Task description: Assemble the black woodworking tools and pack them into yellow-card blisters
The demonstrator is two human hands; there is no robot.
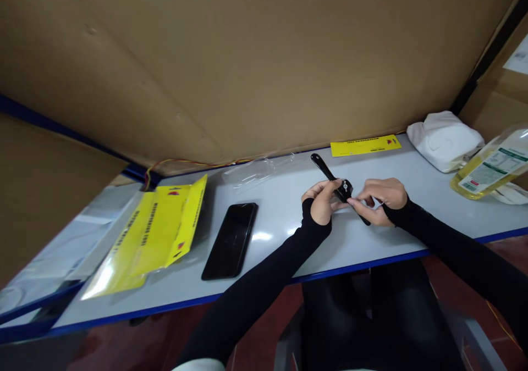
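A black spokeshave (346,186) with two handles is held at a slant above the table, its silver screw facing up. My left hand (324,199) is closed around its middle, thumb on top, and one handle sticks out past the fingers towards the back. My right hand (381,199) pinches at the near side of the body, thumb and forefinger together and the other fingers curled. Whether a small part sits between those right fingertips, I cannot tell. The second handle points down towards the table's front edge, partly below my right fingers.
Left of my hands lies a black phone (230,241), with yellow tool cards (165,228) beyond it. Clear plastic packaging (259,170) and another yellow card (366,145) lie along the back. At right are a white cloth bundle (445,140) and a bottle of yellow liquid (490,165).
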